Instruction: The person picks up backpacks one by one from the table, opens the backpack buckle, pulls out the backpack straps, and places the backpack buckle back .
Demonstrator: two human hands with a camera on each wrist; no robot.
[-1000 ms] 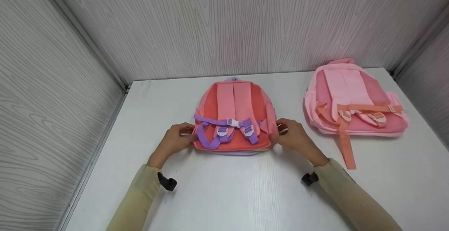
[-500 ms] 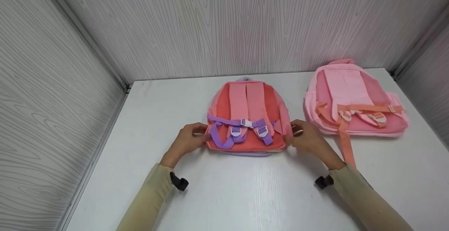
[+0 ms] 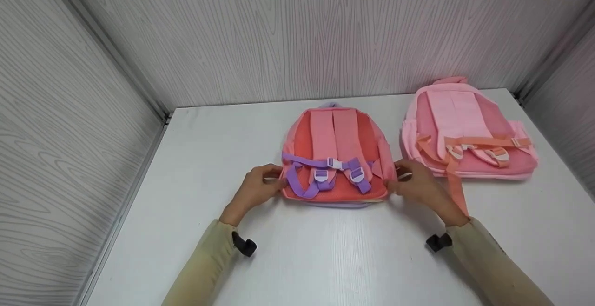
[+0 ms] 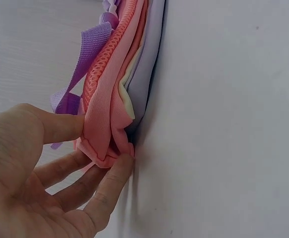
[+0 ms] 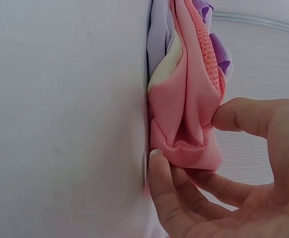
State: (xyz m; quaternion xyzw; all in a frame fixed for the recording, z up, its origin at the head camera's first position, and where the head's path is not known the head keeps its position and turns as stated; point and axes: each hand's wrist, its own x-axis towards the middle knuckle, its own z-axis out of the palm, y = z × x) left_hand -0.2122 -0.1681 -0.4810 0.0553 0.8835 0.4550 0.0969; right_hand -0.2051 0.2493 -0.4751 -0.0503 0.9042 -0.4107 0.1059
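One coral backpack [image 3: 338,153] between left fingers [image 4: 107,193] and right fingers [image 5: 163,184], sides pinched.

"Where could another hand pass?"
"Over the white table [image 3: 297,269], outside the left hand [image 3: 255,187] or in front of the coral backpack [image 3: 346,134]."
"And on the right?"
"Tight: the right hand [image 3: 418,182] fills the gap to the pink backpack [image 3: 460,117], whose orange strap [image 3: 455,182] trails by the wrist [image 3: 451,209]. Behind, the wall panel [image 3: 302,36] blocks."
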